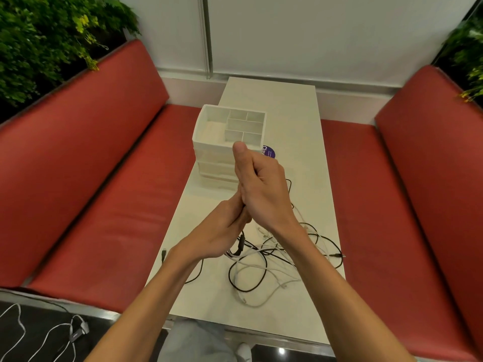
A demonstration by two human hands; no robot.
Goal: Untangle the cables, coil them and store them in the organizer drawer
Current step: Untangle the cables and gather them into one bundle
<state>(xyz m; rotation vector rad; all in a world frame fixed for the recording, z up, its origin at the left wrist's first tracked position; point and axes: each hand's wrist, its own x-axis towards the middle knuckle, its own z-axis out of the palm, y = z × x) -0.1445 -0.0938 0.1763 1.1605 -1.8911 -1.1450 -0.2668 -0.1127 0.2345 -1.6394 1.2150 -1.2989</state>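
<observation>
Two hands met above the table: the left hand gripped a black cable rising from the tangle; the right hand hid its fingers, so I couldn't tell its grip.

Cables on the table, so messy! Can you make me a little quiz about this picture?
1. True or false: the organizer stands on a red bench.
2. Pick one: the cables are A) black and white, B) red and blue, C) all green.
3. Fill in: the left hand and right hand meet above the ____.

Key: 1 false, it stands on the table; 2 A; 3 table.
</observation>
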